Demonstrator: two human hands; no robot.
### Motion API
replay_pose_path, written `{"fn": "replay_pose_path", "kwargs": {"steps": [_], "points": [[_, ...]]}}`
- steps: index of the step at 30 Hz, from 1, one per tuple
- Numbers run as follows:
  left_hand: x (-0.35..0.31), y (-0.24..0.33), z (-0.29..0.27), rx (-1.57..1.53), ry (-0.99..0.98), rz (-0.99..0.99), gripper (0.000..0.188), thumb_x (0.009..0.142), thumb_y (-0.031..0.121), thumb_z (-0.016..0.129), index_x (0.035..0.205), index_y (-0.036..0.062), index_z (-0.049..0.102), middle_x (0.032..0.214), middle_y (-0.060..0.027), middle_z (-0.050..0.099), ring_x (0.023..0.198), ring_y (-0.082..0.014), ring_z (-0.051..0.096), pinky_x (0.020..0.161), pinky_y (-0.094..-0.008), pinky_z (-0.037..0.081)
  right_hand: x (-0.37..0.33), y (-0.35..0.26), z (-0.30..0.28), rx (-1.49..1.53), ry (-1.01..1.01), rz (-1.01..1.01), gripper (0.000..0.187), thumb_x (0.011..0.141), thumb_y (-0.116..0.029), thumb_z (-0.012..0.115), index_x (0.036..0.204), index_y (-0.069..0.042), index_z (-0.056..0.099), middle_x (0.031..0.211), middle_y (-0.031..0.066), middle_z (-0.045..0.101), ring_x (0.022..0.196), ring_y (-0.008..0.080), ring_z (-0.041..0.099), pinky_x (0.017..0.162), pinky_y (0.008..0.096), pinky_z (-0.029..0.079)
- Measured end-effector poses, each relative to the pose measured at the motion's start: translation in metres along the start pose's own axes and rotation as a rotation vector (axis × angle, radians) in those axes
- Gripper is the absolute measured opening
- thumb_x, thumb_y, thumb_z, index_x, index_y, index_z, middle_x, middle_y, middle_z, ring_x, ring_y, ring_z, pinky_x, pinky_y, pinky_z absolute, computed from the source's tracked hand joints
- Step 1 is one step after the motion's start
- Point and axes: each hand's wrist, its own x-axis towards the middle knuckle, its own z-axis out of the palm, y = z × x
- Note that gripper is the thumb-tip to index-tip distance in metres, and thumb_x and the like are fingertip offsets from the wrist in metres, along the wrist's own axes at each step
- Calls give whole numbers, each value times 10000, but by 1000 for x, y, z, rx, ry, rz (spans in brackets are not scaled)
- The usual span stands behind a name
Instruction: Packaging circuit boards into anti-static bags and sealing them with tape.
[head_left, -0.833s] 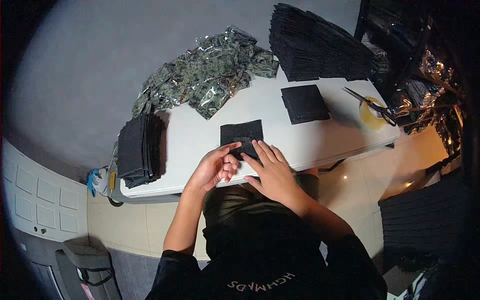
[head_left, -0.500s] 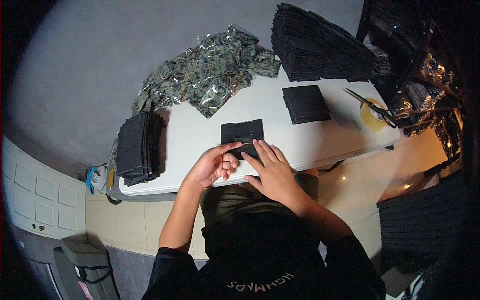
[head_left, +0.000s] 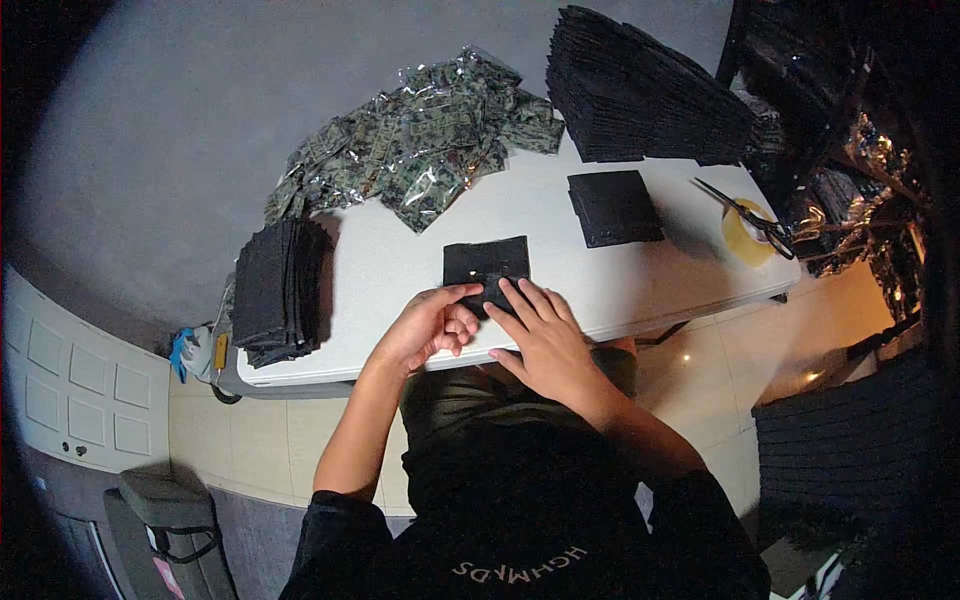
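A flat black square cloth piece (head_left: 486, 264) lies on the white table (head_left: 390, 290) near its front edge. My left hand (head_left: 430, 325) rests at the cloth's near left corner, forefinger stretched along its lower edge, other fingers curled. My right hand (head_left: 542, 335) lies palm down with spread fingers pressing the cloth's near right part. Neither hand lifts anything.
A small stack of black squares (head_left: 613, 206) lies right of centre, a tall black stack (head_left: 640, 95) at the far right, another pile (head_left: 278, 290) at the left end. Camouflage foil bags (head_left: 420, 150) lie at the back. Scissors (head_left: 745, 215) rest on a tape roll (head_left: 742, 235).
Both hands stay on the black cloth; the fingers have shifted only slightly. Nothing else on the table has moved.
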Motion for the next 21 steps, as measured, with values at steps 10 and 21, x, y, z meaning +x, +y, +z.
{"fn": "replay_pose_path", "kwargs": {"steps": [10, 21], "points": [[-3, 21, 12, 416, 128, -21, 771, 1136, 628, 310, 1434, -5, 633, 624, 3, 550, 516, -94, 431, 477, -265, 292, 2, 0, -3, -38, -9, -20, 638, 993, -489, 670, 1505, -113, 607, 1603, 190, 516, 1492, 388, 440, 1233, 532, 304], [-13, 40, 20, 1153, 646, 81, 854, 1119, 630, 275, 1115, -51, 791, 1006, -349, 748, 1111, -527, 700, 1002, -539, 516, 2, 2, -2, -37, -6, -37, 624, 1015, -489, 642, 1509, -110, 602, 1601, 202, 514, 1488, 393, 447, 1228, 537, 306]]}}
